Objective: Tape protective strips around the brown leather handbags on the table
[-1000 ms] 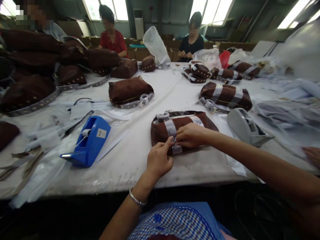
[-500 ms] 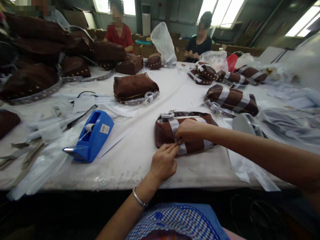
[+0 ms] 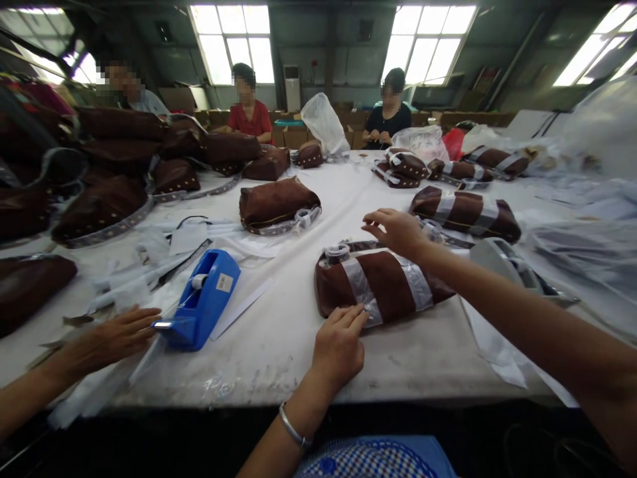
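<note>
A brown handbag point(image 3: 389, 287) with wide strips of clear tape point(image 3: 357, 276) across it lies on the table before me. My left hand point(image 3: 339, 342), with a silver bangle at the wrist, rests its outstretched fingers on the near edge of the bag, at the left tape strip. Raised over the bag's far side is my right hand point(image 3: 394, 232), its fingers slightly bent and apart, with nothing in them. A coiled, wrapped strap point(image 3: 337, 252) sits at the bag's far left corner. Another taped handbag point(image 3: 465, 214) lies beyond my right hand.
To the left stands a blue tape dispenser point(image 3: 205, 299); a co-worker's hand point(image 3: 117, 337) reaches beside it. A grey dispenser point(image 3: 502, 264) is at the right, partly behind my forearm. An untaped handbag point(image 3: 279, 204) lies farther back. More bags are piled far left. Two people sit across the table.
My right hand has lifted off the tape and moved up and away from me. My left hand stays on the bag. A co-worker's hand has come in at left. The view has tilted up.
</note>
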Motion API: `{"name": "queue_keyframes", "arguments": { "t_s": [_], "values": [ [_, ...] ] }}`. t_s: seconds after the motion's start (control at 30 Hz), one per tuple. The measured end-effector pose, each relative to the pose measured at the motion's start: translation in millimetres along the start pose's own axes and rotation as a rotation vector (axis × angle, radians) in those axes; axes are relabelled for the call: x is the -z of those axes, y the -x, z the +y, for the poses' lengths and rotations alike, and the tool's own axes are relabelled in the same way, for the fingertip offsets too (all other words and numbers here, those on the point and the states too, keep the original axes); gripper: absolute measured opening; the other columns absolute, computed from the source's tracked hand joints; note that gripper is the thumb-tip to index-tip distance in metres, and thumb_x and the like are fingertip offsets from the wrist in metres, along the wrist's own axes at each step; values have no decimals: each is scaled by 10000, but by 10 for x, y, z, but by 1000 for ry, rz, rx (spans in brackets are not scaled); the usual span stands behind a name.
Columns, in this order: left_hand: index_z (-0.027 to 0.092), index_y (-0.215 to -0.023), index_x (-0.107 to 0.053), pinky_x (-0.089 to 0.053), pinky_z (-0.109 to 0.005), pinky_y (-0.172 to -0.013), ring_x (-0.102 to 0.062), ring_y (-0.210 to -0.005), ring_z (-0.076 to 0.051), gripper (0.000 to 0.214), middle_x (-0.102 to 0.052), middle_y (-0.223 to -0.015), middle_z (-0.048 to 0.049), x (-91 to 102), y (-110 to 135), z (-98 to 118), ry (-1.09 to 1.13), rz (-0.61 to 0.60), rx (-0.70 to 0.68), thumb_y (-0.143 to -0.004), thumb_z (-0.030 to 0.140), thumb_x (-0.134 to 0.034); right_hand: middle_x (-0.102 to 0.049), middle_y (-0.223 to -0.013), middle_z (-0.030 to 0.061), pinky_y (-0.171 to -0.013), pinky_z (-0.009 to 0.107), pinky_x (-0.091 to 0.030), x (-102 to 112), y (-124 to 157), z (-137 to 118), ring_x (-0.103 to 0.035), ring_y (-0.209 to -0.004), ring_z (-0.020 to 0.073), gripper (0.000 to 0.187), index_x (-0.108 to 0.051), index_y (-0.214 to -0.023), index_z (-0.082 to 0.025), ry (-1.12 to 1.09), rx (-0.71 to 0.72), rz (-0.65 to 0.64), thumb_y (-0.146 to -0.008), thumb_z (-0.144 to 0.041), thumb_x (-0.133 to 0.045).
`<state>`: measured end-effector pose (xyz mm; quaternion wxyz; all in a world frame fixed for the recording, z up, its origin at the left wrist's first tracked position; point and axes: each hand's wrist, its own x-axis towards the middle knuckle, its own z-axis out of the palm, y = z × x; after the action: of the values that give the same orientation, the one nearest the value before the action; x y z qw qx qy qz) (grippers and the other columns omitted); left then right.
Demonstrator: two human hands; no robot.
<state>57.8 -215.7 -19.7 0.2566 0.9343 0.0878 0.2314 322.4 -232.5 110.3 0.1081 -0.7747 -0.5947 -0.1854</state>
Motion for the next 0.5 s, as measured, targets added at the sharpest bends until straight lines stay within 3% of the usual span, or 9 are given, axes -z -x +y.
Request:
{"name": "queue_keyframes", "arguments": {
  "t_s": [0.07,0.13,0.2,0.3,0.4,0.5],
  "values": [
    [243,-1364,-562,-413,-430,-1191,-521,-1296,-211,659,-575,-1454,4,5,22,13,16,15,-1,-733,54,-554,-656,-1315,115,-1019,397,-457,-110,382,-122,-596,-1208,264,377,-614,-1317,-195,-143,79,31,-997,-376,-531],
    [259,-1328,-590,-400,-444,-1201,-531,-1311,-200,572,-583,-1445,3,28,18,57,32,50,5,-787,76,-544,-520,-1487,114,-1160,494,-327,-277,742,-252,-442,-1390,294,480,-509,-1443,-213,-161,176,-42,-997,-389,-532],
    [260,-1293,-615,-405,-451,-1195,-529,-1336,-196,473,-583,-1444,-12,57,-39,126,20,100,2,-856,109,-518,-415,-1567,108,-1204,562,-225,-427,978,-322,-323,-1468,309,523,-440,-1497,-224,-147,192,-98,-1007,-392,-511],
    [237,-1390,-542,-363,-512,-1209,-428,-1436,-227,469,-524,-1499,-57,40,-208,203,-102,114,-63,-932,162,-481,-390,-1583,97,-1224,556,-189,-498,1096,-229,-286,-1489,284,512,-403,-1518,-219,-180,139,-107,-1031,-371,-446],
    [205,-1498,-402,-293,-611,-1213,-320,-1494,-280,561,-436,-1559,-98,-83,-360,154,-258,31,-119,-957,281,-527,-443,-1550,98,-1232,534,-196,-423,1160,113,-310,-1481,275,480,-455,-1484,-201,-199,-28,-21,-1037,-366,-398],
    [198,-1518,-357,-307,-638,-1187,-314,-1493,-293,628,-415,-1570,-112,-191,-408,19,-316,-36,-152,-946,346,-570,-460,-1526,156,-1220,505,-258,-362,1318,569,-351,-1457,314,548,-496,-1450,-132,-247,-353,17,-1001,-439,-428]
  ]
}}
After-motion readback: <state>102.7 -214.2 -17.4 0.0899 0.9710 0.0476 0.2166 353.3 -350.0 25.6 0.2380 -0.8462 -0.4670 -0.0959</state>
